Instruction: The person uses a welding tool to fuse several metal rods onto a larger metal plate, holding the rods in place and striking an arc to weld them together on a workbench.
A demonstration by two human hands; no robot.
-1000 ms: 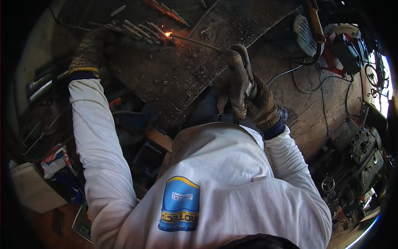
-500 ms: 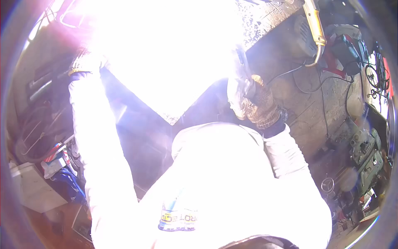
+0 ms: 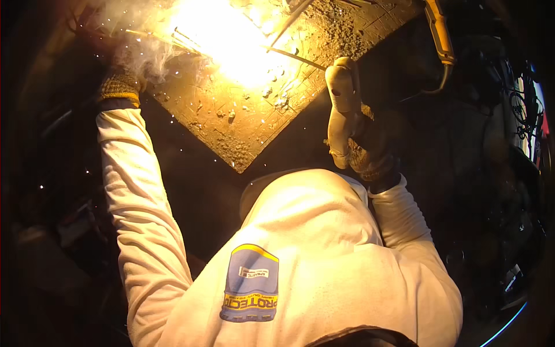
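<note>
My right hand, in a knitted work glove, is closed round a pale electrode holder. From the holder's far end a thin welding electrode runs left toward a glaring arc. The arc throws sparks over the metal tabletop and hides whatever lies under it. At the table's left edge is my left hand, in a knitted glove with a yellow cuff band. Its fingers are lost in smoke and shadow. Thin rods show between it and the glare.
Dark grit and small crumbs lie on the tabletop, whose near corner points toward me. A yellow-handled corded tool hangs beyond the right edge. Dark clutter, including a bundle of cables, is at the far right.
The white glare that washed out the table has shrunk to a smaller yellow arc, and the surroundings have darkened. Smoke, sparks and the electrode now show. Both hands stay in nearly the same place.
</note>
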